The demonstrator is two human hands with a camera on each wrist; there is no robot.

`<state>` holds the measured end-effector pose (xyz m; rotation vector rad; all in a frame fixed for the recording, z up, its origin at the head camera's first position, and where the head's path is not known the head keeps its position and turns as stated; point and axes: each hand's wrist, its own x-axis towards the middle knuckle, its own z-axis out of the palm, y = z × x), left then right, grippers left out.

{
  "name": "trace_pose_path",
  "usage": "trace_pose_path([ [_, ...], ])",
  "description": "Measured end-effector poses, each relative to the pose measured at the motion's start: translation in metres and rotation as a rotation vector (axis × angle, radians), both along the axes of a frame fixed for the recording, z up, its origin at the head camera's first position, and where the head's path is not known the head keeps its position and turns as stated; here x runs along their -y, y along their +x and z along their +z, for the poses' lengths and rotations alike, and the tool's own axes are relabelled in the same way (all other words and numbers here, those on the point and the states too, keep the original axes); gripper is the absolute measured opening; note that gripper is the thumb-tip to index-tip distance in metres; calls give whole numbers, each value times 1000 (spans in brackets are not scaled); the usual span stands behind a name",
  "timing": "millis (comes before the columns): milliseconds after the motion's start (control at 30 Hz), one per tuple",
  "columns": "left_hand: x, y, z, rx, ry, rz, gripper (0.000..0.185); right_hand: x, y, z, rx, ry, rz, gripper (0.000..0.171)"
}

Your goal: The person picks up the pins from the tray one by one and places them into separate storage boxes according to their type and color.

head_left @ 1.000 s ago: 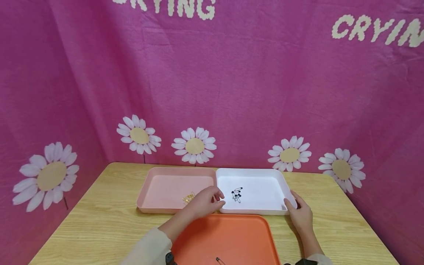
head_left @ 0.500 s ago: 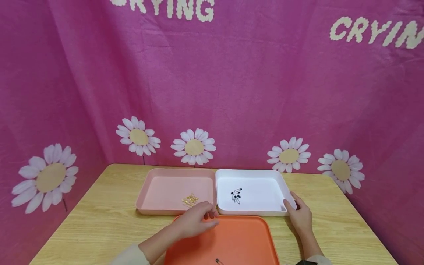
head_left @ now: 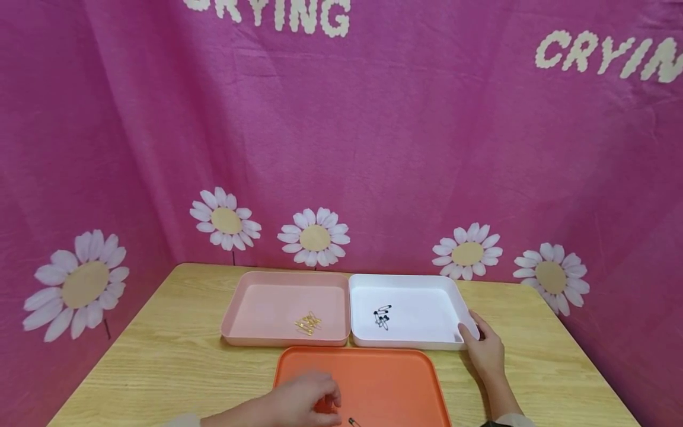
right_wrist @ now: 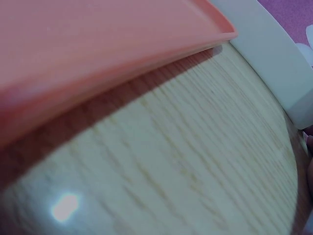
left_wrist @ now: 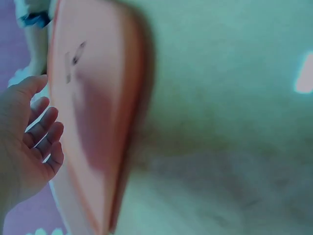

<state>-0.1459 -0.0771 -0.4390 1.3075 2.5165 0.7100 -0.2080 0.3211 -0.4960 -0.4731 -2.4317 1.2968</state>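
My left hand (head_left: 305, 401) is over the orange tray (head_left: 389, 379), fingers loosely bent with nothing between them; the left wrist view shows the same hand (left_wrist: 27, 147) apart from the tray surface. Near its fingertips a black safety pin (head_left: 354, 421) lies on the orange tray. In the left wrist view that black pin (left_wrist: 78, 53) has a second, fainter pin shape (left_wrist: 67, 68) beside it. With thumb over the rim and fingers outside, my right hand (head_left: 487, 350) grips the right front corner of the white tray (head_left: 427, 343). Several black safety pins (head_left: 382, 318) lie inside it.
Left of the white tray, right beside it, stands a pink tray (head_left: 283, 342) with several gold safety pins (head_left: 308, 323) near its front right. All three trays stand on a wooden table (head_left: 155, 356). A pink curtain (head_left: 373, 148) with printed daisies hangs behind.
My left hand has drawn back from between the pink and white trays, down over the orange tray toward the pin there. My right hand keeps its grip on the white tray.
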Motion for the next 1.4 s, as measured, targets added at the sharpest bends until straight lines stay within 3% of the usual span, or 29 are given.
trace_pose_path([
  [200,-1,6,-20,-162,-63,-171,10,0,1,-1,-8,-1,5,58],
  [367,-1,9,-27,-213,-93,-199,15,-1,1,-2,-2,0,5,59],
  [567,0,10,-26,-231,-99,-223,17,0,1,-1,-6,-4,-2,58],
  [900,-2,12,-19,-84,-155,-117,15,-1,-1,-1,-7,-2,-4,59],
  [1233,-1,26,-11,212,-166,58,16,1,1,-1,-11,-5,-7,58],
  [1333,0,27,-10,262,-164,87,15,1,0,-1,-6,-4,-7,58],
  [1400,-1,25,-10,360,-123,127,11,1,0,-1,-4,-2,-8,58],
])
